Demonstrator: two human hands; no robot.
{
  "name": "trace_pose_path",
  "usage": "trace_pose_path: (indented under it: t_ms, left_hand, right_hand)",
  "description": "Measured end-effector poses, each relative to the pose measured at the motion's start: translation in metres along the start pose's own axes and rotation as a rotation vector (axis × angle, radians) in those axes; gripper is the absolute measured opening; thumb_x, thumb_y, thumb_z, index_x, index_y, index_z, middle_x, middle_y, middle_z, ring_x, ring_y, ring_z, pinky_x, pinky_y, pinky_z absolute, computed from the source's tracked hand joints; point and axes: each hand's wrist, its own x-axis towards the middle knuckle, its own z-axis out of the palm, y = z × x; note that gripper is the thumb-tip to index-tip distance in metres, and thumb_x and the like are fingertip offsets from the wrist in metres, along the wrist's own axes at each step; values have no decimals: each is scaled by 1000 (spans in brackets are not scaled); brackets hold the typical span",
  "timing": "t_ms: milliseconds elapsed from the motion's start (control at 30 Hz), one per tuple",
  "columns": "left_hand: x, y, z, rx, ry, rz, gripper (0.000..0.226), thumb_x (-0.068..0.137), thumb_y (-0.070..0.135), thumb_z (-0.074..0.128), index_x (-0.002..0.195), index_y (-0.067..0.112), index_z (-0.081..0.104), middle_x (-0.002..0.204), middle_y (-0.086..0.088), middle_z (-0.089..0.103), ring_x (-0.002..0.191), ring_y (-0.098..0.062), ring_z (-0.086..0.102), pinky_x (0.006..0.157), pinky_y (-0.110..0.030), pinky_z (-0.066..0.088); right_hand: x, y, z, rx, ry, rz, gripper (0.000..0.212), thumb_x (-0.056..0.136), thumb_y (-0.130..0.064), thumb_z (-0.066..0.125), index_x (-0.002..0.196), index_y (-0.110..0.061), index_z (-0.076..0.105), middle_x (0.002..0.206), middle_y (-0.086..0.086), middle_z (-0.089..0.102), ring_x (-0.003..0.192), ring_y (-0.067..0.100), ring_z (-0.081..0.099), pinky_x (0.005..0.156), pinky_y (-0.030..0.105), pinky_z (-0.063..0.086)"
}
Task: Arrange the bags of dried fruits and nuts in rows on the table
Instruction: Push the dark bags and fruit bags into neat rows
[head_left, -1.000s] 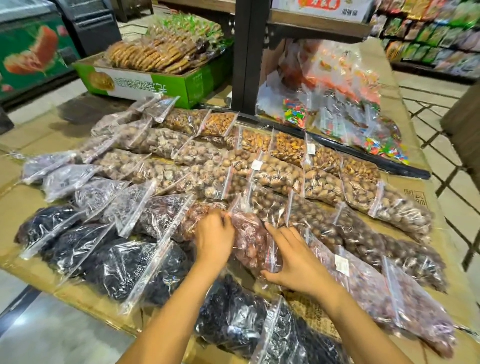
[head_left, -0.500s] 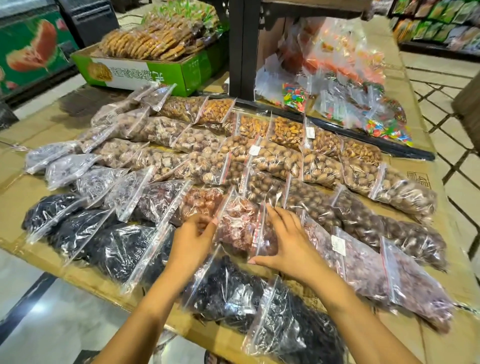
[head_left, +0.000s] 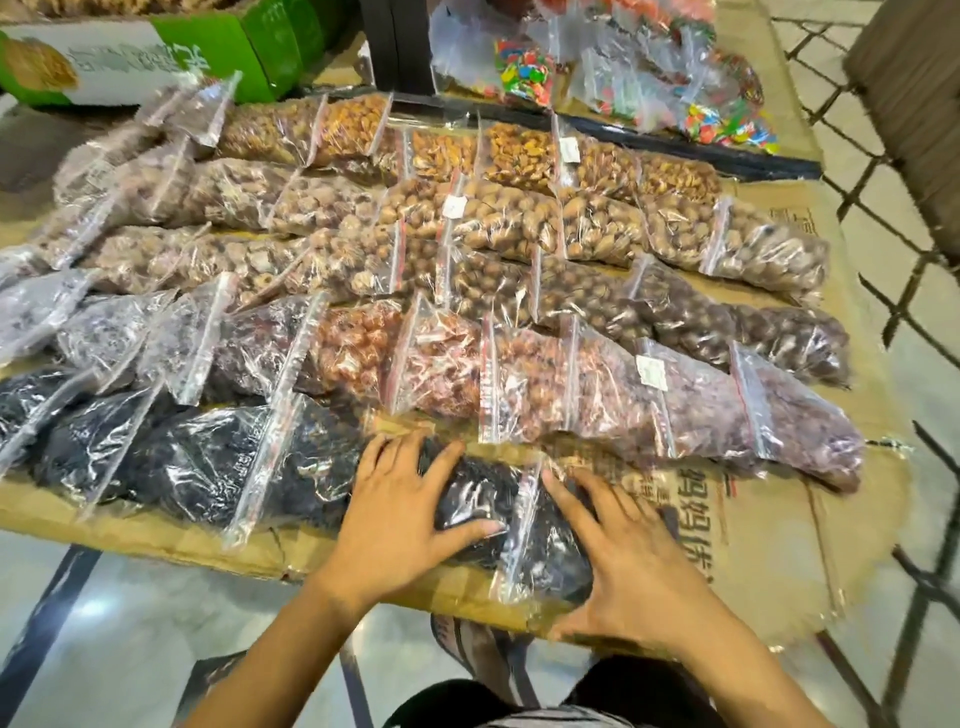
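Clear zip bags of nuts and dried fruit lie in several rows on a cardboard-covered table (head_left: 779, 540). Tan nut bags (head_left: 514, 156) fill the far rows, reddish bags (head_left: 441, 364) the middle row, black dried-fruit bags (head_left: 197, 457) the near row. My left hand (head_left: 400, 514) lies flat, fingers spread, on one black bag (head_left: 483, 499) at the near edge. My right hand (head_left: 623, 566) presses the neighbouring black bag (head_left: 545, 561), thumb under its near side. Both hands rest on the bags rather than grip them.
A green and white carton (head_left: 171, 57) stands at the back left. A dark post (head_left: 397, 47) rises behind the rows, with bags of coloured sweets (head_left: 524, 73) to its right. Bare cardboard lies right of my hands. The floor (head_left: 130, 623) shows below the near edge.
Both hands have left the reddish bags in the middle row and come down to the two black bags at the near edge. The camera has tilted downward and closer.
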Motion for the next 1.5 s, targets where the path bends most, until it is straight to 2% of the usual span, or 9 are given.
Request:
trace_pose_path:
  t_ms: [133,300,533,833,967,1100,1300,1400,1500]
  left_hand:
    - [0,4,6,-19,93,-20,81,86,78,18,133,23,53,125,-17,58,122,-33,50,114,-50,22]
    - [-6,20,19,-137,171,-47,68,95,62,10,133,24,52,126,-11,57,127,-28,47,117,-45,14]
    - [-12,39,22,-176,232,-108,56,98,43,11,135,24,48,138,-3,51,134,-20,38,117,-37,1]
    - [-53,-14,3,-148,361,-379,67,96,58,26,146,13,34,153,-15,32,143,-30,23,117,-49,19]
    - [-52,-63,-13,-138,404,-525,69,93,56,43,138,2,42,140,-27,41,130,-42,37,109,-53,30]
    - [-40,-93,-21,-127,405,-617,69,85,55,59,112,-8,56,115,-32,51,106,-46,49,91,-52,41]
    - [-31,-126,-33,-240,278,-365,53,81,62,58,95,12,66,82,-8,69,79,-29,65,62,-37,54]
    - [-27,-132,-34,-319,187,-319,45,78,64,62,88,21,64,62,4,67,72,-22,66,61,-33,55]
    - [-22,-138,-35,-332,164,-278,39,79,63,62,81,24,61,60,4,66,66,-18,64,58,-30,53]
  right_hand:
    - [3,5,4,10,145,-52,112,66,-79,54,148,-40,-11,152,-1,22,138,18,23,117,37,16]
    - [-1,13,-3,383,320,-98,103,57,-69,66,143,-50,12,129,-9,38,122,13,37,104,41,38]
    - [5,6,-13,190,237,-104,115,61,-56,71,148,-42,-3,136,-1,29,127,18,28,111,37,29]
    - [-12,6,-13,-27,90,3,128,60,-66,74,148,-40,-15,146,12,24,135,29,22,111,42,25]
    - [-18,-19,-26,86,120,-40,124,54,-81,64,151,-38,0,159,3,-3,145,22,-9,118,47,4]
    - [3,-65,-28,-24,223,-46,122,60,-78,65,152,-25,6,155,7,20,144,26,12,118,43,9]
    - [75,-123,3,-183,87,128,119,70,-51,73,152,-19,-7,134,20,36,129,38,30,112,48,23]
    - [81,-120,5,-16,223,129,106,62,-55,71,149,-27,19,112,7,41,109,28,42,95,38,38]
    - [74,-125,1,262,417,88,96,63,-45,75,146,-24,31,106,0,38,103,21,39,81,33,32]
